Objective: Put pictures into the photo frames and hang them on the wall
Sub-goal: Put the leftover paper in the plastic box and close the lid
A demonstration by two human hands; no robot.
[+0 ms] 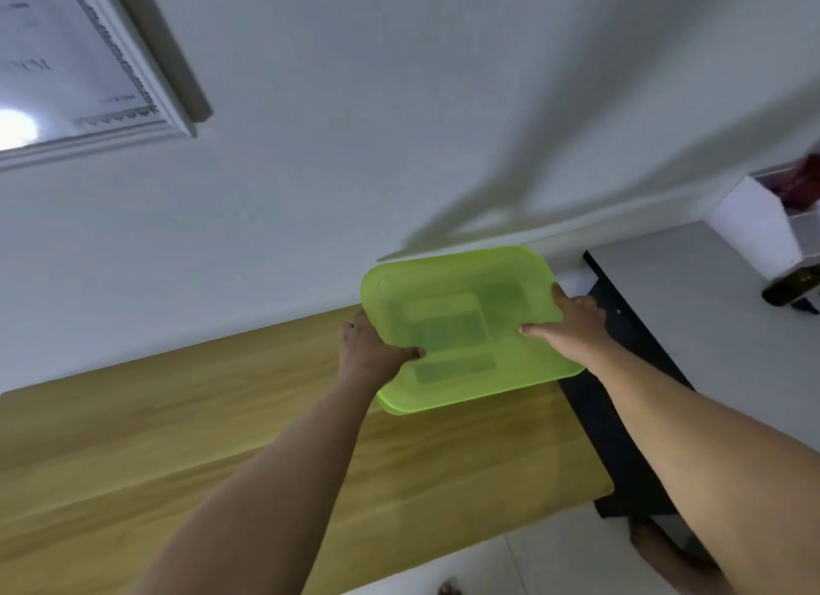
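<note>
The left hand (372, 350) and right hand (572, 319) clasp opposite edges of a translucent lime-green tray (466, 328) over the wooden table (222, 439), near the wall. Dark rectangles show through the tray. A white picture frame (146, 84) hangs upper left.

The tray (466, 328) is translucent lime green, with darker green rectangles showing through it. The table (177, 439) is honey-yellow wood with long grain streaks. The wall (355, 106) is plain greyish white. The frame (146, 84) is white, with a dark lacy border inside its moulding. The counter (674, 275) is light grey, edged black. The box (754, 226) is white and the bottle (792, 286) dark olive.
</note>
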